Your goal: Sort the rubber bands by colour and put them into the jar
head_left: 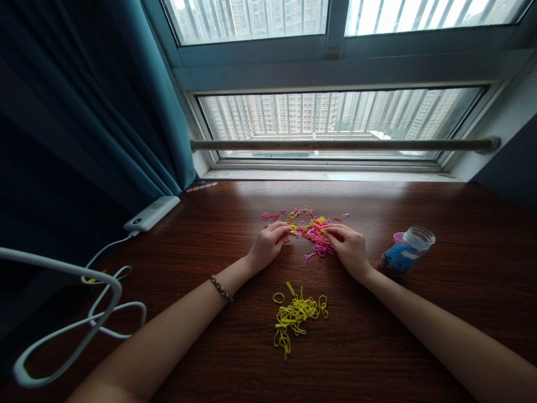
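Two bare hands at work mid-frame, over a dark red-brown wooden surface. Left hand, just left of centre: fingers curled, thumb and fingertips brought close together at the left side of a loose pile of small rubber bands, pink, red and yellow. Yellow shows right by the fingertips; cannot tell whether a band is gripped there. Beaded bracelet on the left wrist.

Right hand, right of centre: thumb and forefinger pinched on a bit of yellow band, at the right side of the same pile. Remaining fingers bent, hand mostly closed. Hands well apart, pile between them; strays scattered along its upper edge, one pale pink loop lying off to the right.

Lower centre of frame, between the forearms: second heap, yellow rubber bands only, tangled, with a single yellow loop just beside its upper left.

Right of frame, near the right forearm: clear jar, blue on its lower part, a pink round piece showing at its left side.

Left of frame: white power bank by the blue curtain, white cable looping down toward lower left. Across the top: barred window, metal rail along its lower part.
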Tool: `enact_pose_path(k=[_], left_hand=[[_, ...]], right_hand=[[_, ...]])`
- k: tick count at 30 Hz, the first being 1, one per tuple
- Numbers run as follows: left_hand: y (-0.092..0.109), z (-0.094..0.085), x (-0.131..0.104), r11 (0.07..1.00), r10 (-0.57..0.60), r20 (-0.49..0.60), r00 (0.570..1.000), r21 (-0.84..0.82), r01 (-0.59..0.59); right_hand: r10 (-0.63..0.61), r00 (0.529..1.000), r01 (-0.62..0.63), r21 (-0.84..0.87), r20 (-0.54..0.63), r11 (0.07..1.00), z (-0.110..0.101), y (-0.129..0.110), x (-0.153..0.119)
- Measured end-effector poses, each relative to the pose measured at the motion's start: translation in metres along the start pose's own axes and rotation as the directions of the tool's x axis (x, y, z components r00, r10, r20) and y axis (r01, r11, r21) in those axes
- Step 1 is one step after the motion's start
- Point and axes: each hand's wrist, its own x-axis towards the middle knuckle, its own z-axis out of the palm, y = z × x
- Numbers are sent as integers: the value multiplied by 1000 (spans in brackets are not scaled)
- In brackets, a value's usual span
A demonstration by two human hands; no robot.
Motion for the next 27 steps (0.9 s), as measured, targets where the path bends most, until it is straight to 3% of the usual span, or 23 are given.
enact_pose_path(k=[7,11,13,14,17,18,19,21,23,25,27], left_hand=[[1,-1,0,1000,-11,-1,1000,-6,11],[1,-1,1,998,-56,-9,998,-1,56],[0,-2,1,996,-91,-21,996,-5,91],[-1,-2,1,994,-112,-30,993,-9,112],[-3,-3,1,982,-189,-71,979,-33,187],[-4,-3,1,976,-217,-86,972,-50,213],[-4,-2,1,968,-246,-98,964,-74,239],[-3,-2,2,944,-311,-103,945,-145,295],[2,-3,5,911,-365,-70,928,-233,341],[11,-6,9,881,-373,11,928,-310,358],[24,-9,12,872,-309,162,937,-346,347]], right_hand=[[19,1000,-19,9,-10,1000,-3,-4,2],[-30,998,25,97,46,995,-4,-29,-4],[-129,979,102,168,158,980,-4,-48,-13],[-208,944,158,203,255,966,-3,-56,-18],[-422,755,323,276,502,905,-1,-72,-33],[-448,716,355,272,535,894,0,-73,-36],[-450,709,373,253,543,893,1,-72,-37],[-399,770,356,185,497,916,2,-64,-34],[-308,868,285,118,389,951,2,-52,-26],[-202,947,194,55,249,979,2,-37,-16],[-106,986,110,-25,125,994,2,-23,-9]])
